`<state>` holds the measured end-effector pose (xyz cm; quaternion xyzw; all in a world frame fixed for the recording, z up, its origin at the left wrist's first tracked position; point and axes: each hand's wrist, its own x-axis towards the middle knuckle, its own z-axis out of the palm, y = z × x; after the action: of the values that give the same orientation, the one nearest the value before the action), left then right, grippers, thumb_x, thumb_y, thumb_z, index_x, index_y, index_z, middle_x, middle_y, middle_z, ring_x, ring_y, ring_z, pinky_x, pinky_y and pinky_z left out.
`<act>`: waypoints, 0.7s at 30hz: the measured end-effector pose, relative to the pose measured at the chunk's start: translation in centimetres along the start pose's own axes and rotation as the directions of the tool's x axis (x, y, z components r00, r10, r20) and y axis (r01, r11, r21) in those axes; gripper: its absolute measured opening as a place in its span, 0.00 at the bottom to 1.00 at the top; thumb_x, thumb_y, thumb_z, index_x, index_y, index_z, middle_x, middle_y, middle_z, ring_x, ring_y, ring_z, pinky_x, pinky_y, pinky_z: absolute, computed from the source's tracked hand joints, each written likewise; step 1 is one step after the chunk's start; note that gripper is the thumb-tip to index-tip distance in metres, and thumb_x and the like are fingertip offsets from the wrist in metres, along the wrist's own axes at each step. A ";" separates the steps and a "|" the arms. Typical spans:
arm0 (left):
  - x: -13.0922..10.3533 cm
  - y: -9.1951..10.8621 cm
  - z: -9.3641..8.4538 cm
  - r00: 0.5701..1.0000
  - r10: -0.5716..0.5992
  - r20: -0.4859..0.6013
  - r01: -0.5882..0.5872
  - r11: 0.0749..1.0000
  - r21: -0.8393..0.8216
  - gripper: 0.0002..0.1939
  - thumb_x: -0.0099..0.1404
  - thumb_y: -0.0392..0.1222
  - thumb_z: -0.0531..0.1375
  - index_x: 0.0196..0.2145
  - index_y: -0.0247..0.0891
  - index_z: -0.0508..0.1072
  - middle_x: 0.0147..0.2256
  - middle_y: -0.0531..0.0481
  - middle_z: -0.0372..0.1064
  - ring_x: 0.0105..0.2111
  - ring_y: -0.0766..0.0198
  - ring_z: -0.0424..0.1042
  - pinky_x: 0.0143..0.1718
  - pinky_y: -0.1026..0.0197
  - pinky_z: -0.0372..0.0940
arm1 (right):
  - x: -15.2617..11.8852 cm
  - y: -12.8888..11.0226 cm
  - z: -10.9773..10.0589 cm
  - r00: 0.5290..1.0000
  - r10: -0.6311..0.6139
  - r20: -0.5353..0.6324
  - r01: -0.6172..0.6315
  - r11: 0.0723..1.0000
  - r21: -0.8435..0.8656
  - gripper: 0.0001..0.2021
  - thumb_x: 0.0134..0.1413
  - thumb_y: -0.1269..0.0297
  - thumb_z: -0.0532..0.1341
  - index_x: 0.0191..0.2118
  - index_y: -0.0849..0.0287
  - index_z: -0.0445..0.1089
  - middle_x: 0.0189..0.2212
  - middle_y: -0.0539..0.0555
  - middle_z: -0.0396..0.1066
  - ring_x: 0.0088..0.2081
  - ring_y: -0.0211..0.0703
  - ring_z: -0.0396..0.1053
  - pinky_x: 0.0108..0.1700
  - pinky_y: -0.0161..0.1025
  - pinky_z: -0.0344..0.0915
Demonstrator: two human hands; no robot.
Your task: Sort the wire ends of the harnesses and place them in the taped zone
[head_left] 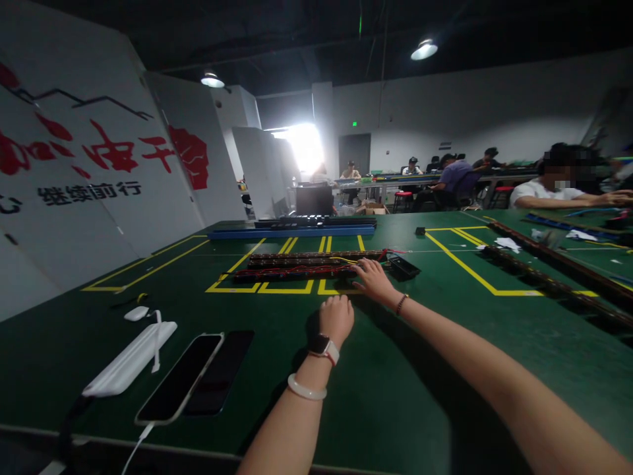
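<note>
My left hand (337, 316) rests on the green table as a loose fist, a smartwatch (319, 344) and a pale bangle on its wrist. Nothing shows in it. My right hand (373, 280) reaches further out, fingers spread, at the right end of a dark strip wound with red and black wires (297, 271). Its fingertips overlap the strip's end; whether they press on it I cannot tell. A yellow wire (333, 260) runs toward those fingers. Behind lies a second dark strip (306, 257), and just right of the hand a small black box (404, 267).
Two phones (182, 376) (222, 373) and a long white case (131, 359) lie at the left front. Blue rails (291, 233) lie along the far edge. Long dark strips (548, 277) stretch across the right side. Yellow tape (465, 264) marks the tabletop. People sit beyond.
</note>
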<state>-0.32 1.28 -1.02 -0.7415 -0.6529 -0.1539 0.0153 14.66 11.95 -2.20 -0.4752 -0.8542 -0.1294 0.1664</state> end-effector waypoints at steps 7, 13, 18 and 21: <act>0.1 -0.1 0.4 0.998 0.006 -0.063 -0.022 0.963 -0.267 0.13 0.69 0.43 0.47 0.39 0.37 0.70 0.38 0.47 0.71 0.37 0.62 0.70 0.36 0.63 0.60 | -13.2 13.7 -5.0 0.982 0.164 -0.089 -0.176 0.973 -0.152 0.20 0.58 0.58 0.53 0.53 0.60 0.65 0.54 0.63 0.60 0.53 0.54 0.57 0.54 0.49 0.50; -0.1 0.1 0.2 1.000 0.027 -0.008 -0.028 0.940 -0.341 0.14 0.68 0.44 0.48 0.39 0.37 0.71 0.38 0.46 0.72 0.34 0.63 0.70 0.32 0.64 0.60 | -26.4 26.5 -9.5 0.737 0.676 0.008 -0.613 0.673 -0.413 0.19 0.56 0.58 0.56 0.51 0.63 0.67 0.48 0.67 0.63 0.48 0.57 0.61 0.45 0.48 0.53; -0.2 0.5 0.0 0.996 0.031 0.082 0.006 0.911 -0.413 0.14 0.68 0.44 0.48 0.39 0.37 0.71 0.36 0.48 0.71 0.32 0.65 0.70 0.29 0.65 0.60 | -31.7 30.0 -11.4 0.614 0.789 0.016 -0.703 0.556 -0.443 0.23 0.57 0.54 0.56 0.45 0.72 0.68 0.41 0.74 0.64 0.44 0.61 0.64 0.40 0.49 0.53; 0.0 0.5 0.1 0.993 0.048 0.112 0.007 0.896 -0.444 0.14 0.68 0.45 0.48 0.40 0.37 0.71 0.37 0.47 0.71 0.33 0.64 0.70 0.31 0.65 0.62 | -31.7 30.5 -10.9 0.502 0.864 0.050 -0.763 0.469 -0.445 0.25 0.58 0.51 0.54 0.46 0.72 0.68 0.43 0.73 0.64 0.47 0.62 0.62 0.43 0.49 0.53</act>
<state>0.22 1.26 -1.06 -0.7402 -0.5926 -0.2536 -0.1915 58.13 -0.81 -3.23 -0.8612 -0.4929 -0.1242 -0.0009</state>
